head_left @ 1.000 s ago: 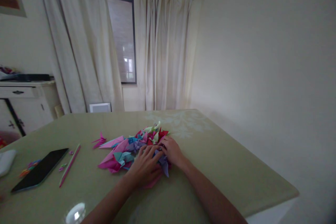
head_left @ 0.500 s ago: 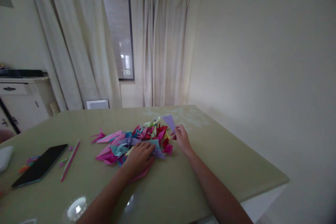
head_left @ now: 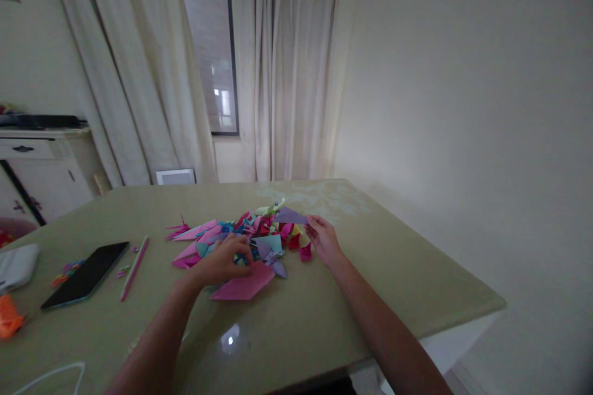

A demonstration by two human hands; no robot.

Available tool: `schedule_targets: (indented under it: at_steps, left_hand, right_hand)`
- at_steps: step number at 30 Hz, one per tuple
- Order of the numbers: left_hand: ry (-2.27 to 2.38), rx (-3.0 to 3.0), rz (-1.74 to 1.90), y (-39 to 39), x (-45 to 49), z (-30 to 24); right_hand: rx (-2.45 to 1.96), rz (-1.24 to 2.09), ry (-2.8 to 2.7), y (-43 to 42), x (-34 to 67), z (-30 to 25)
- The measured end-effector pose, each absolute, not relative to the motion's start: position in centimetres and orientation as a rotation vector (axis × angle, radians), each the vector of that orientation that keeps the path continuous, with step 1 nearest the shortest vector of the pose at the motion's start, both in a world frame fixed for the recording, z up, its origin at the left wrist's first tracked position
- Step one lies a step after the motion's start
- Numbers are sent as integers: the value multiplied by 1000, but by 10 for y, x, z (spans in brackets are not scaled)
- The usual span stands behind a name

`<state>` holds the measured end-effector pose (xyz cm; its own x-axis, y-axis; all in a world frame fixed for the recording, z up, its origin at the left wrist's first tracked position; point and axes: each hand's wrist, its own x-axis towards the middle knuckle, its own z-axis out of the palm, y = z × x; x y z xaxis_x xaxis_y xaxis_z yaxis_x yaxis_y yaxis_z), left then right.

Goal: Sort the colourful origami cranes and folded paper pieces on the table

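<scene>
A heap of folded origami paper pieces in pink, red, blue, teal and purple lies mid-table. My right hand pinches one corner of a purple folded paper between thumb and fingers, holding it over the right side of the heap. At the front left of the heap, my left hand arches palm-down, its thumb and fingers apart with a gap between them. Its fingertips reach to a flat pink folded paper at the near edge. A purple origami piece sits just right of that hand.
To the left lie a pink and pale green pencil, a dark tablet, small coloured bits, a white case and an orange object. A wall runs along the table's right.
My left hand has lifted and shifted left from the heap, exposing the pink paper. The purple paper in my right hand has turned from upright to nearly level. The view has tilted slightly.
</scene>
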<state>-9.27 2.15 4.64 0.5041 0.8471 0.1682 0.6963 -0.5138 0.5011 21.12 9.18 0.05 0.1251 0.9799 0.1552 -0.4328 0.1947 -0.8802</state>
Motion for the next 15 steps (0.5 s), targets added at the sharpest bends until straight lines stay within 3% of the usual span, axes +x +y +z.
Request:
schedule_targets:
  at_steps: [4,10,15]
  left_hand:
    - [980,1949,941,23,-94,54]
    - [1030,1187,1618,27,-58,39]
    - [978,1156,1642,20,-33,30]
  right_hand:
    - [-746,1238,-863,93,211,1]
    - [-690,1310,-834,87,209,6]
    - [-639,1347,-832,81,206,11]
